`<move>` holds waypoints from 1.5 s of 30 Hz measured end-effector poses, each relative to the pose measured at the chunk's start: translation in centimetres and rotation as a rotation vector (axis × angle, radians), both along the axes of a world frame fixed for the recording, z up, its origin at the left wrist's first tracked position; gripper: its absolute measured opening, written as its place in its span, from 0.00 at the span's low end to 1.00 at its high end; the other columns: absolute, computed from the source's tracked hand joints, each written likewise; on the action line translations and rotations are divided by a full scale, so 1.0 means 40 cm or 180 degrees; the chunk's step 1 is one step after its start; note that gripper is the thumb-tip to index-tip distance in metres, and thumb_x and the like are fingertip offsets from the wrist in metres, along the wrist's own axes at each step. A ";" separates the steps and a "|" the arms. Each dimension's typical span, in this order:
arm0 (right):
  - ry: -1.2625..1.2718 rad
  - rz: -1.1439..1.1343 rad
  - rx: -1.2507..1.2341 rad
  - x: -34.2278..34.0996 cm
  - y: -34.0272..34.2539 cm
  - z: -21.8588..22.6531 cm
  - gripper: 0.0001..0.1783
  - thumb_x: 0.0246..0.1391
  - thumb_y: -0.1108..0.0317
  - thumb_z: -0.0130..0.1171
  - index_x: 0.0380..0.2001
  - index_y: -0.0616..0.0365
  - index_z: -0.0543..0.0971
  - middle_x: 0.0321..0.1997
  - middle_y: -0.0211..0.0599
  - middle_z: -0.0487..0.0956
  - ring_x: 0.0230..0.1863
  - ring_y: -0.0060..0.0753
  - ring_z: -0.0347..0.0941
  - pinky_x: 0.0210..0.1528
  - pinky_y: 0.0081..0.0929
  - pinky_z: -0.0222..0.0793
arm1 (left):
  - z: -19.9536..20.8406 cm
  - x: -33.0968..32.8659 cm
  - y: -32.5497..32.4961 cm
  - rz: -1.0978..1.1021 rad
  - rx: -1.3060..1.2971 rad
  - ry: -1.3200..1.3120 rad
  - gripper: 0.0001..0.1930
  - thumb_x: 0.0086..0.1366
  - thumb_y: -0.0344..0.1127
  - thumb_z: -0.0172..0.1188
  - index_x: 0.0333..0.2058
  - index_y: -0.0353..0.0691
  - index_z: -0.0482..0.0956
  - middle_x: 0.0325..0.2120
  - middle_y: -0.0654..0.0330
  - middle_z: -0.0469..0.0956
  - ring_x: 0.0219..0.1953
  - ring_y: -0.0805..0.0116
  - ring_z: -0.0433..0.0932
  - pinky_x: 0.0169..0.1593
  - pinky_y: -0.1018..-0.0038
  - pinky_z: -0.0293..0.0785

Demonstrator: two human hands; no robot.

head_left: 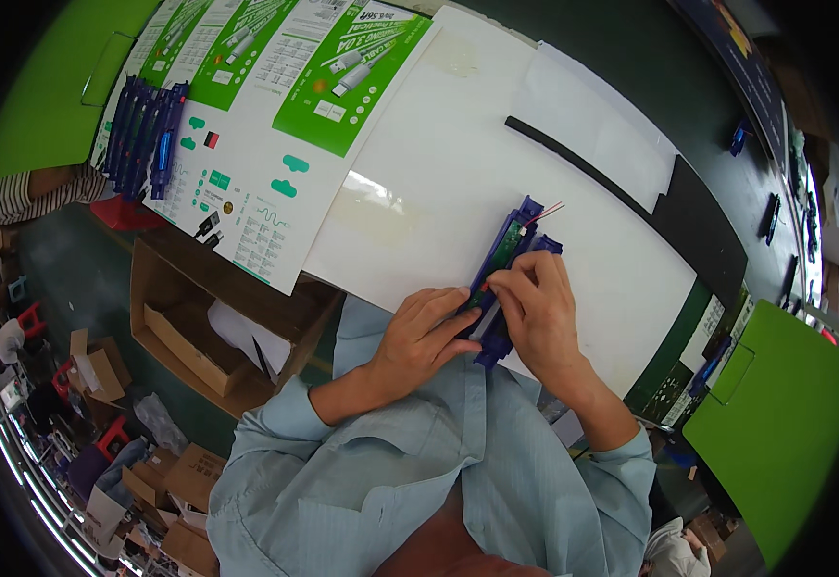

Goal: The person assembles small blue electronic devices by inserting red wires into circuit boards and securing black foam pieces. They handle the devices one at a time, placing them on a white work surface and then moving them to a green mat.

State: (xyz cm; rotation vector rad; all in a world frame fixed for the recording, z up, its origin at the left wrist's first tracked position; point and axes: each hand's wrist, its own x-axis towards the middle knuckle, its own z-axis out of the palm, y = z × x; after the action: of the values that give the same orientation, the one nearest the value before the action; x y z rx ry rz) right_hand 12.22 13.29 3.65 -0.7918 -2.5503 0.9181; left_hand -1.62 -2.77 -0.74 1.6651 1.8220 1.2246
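A long blue plastic housing (527,210) lies slanted on the white table in front of me, a narrow green circuit board (509,244) along it. Thin red and dark wires (548,213) stick out at its far end. Beside it is a second blue piece (494,350), partly covered by my hands. My left hand (410,344) grips the near part of the housing between fingers and thumb. My right hand (541,310) is closed, thumb and index finger pinched over the board by a tiny red spot. What that pinch holds is too small to make out.
Several similar blue housings (140,135) lie bundled at the far left on printed green-and-white packaging sheets (246,183). A black strip (583,165) and a clear sheet (597,115) lie beyond my hands. An open cardboard box (184,337) stands below the table's left edge. Another person's striped sleeve (49,192) shows there.
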 end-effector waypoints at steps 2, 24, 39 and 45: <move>-0.0065 -0.0050 0.0130 -0.003 -0.010 -0.001 0.10 0.53 0.79 0.66 0.40 0.62 0.83 0.40 0.40 0.74 0.40 0.44 0.72 0.41 0.39 0.72 | 0.003 -0.002 0.001 -0.0036 -0.0006 -0.0023 0.26 0.53 0.41 0.78 0.50 0.34 0.87 0.59 0.52 0.77 0.58 0.51 0.79 0.60 0.59 0.75; -0.0251 0.0043 -0.0054 -0.018 0.008 0.022 0.06 0.54 0.78 0.67 0.36 0.59 0.82 0.38 0.39 0.73 0.41 0.45 0.71 0.43 0.40 0.71 | 0.005 0.000 0.000 0.0024 -0.0057 -0.0098 0.27 0.51 0.41 0.79 0.50 0.38 0.89 0.60 0.54 0.78 0.59 0.52 0.79 0.61 0.60 0.76; -0.0073 0.0082 0.0193 0.003 -0.044 -0.010 0.12 0.50 0.80 0.63 0.41 0.63 0.81 0.42 0.43 0.75 0.44 0.49 0.71 0.47 0.41 0.71 | 0.002 0.003 0.000 0.0027 0.0084 -0.0010 0.26 0.54 0.41 0.77 0.49 0.32 0.86 0.57 0.51 0.78 0.57 0.51 0.80 0.58 0.57 0.77; 0.0284 -0.0154 0.0201 0.030 -0.029 0.019 0.19 0.53 0.81 0.66 0.50 0.64 0.82 0.43 0.42 0.76 0.43 0.46 0.72 0.47 0.39 0.73 | 0.004 0.008 0.003 -0.0004 0.0085 0.0102 0.26 0.55 0.42 0.77 0.49 0.33 0.86 0.58 0.51 0.77 0.57 0.51 0.79 0.58 0.58 0.77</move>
State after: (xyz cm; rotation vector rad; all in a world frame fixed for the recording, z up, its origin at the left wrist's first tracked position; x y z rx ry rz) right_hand 13.43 12.15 4.40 -0.7727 -2.4596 0.8347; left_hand -1.31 -2.65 -0.56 1.7095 1.8309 1.2338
